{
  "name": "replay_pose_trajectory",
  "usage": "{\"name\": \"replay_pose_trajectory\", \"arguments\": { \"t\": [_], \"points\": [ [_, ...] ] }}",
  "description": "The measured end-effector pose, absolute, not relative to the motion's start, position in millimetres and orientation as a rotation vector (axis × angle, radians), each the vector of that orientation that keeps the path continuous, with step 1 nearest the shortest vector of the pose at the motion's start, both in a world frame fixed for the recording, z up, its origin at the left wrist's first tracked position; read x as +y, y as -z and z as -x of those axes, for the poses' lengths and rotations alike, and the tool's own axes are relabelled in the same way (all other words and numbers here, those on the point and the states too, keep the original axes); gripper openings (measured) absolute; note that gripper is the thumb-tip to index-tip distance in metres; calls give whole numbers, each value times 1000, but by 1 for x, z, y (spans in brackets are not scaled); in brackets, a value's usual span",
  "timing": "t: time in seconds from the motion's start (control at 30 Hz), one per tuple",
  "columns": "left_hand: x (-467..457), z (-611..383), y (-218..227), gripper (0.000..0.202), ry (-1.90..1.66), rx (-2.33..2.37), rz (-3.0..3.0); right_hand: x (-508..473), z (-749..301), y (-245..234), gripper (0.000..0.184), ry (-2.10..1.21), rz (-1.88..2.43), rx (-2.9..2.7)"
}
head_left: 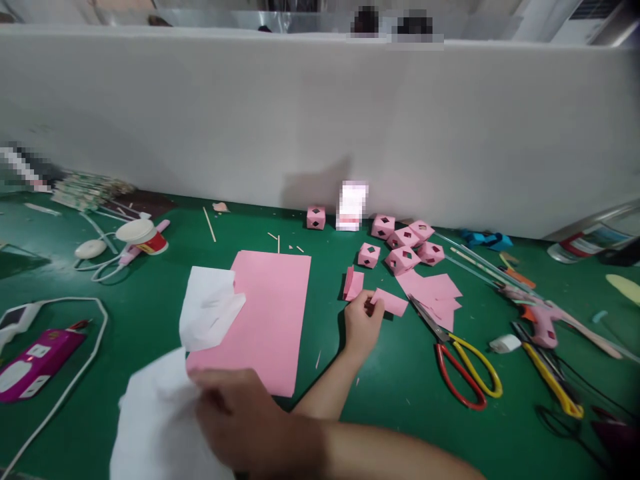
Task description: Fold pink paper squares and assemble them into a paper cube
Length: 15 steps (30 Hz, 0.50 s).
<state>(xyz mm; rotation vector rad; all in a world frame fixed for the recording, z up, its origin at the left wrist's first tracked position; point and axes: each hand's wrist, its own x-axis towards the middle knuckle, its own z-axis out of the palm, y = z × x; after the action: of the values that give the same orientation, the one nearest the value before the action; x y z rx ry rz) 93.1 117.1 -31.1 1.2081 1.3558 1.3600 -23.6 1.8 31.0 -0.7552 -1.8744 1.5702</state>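
Head view; left hand (362,321) tight-pinched; strip (393,303)

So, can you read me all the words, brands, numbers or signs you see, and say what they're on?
None can be read for sure.
Red label on the paper cup: marks too small and blurred.
Label on the clear bottle: too blurred.
Phone screen by the white wall: broken into squares.
Purple box: no readable word.

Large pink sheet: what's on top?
White paper overlaps the left side of the pink sheet; the right hand blocks its lower-left corner. Whatever lies beneath both is hidden.
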Motion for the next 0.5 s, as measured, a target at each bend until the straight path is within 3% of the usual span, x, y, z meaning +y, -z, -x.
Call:
{"name": "replay_pose_trajectory", "arguments": {
  "t": [0.13, 0.27, 0.4, 0.5],
  "points": [
    [120, -92, 36, 12, -1372, 1314, -1177, 45, 71, -22, 52, -1224, 781, -2432],
    [122, -91, 42, 12, -1400, 1304, -1122, 60, 78, -30, 52, -916, 1128, -2346],
    [122, -89, 43, 12, -1387, 1314, -1150, 72, 85, -18, 31, -897, 1197, -2469],
    [123, -88, 44, 12, -1401, 1301, -1122, 77, 104, 0, 12, -969, 712, -2565]
  ]
}}
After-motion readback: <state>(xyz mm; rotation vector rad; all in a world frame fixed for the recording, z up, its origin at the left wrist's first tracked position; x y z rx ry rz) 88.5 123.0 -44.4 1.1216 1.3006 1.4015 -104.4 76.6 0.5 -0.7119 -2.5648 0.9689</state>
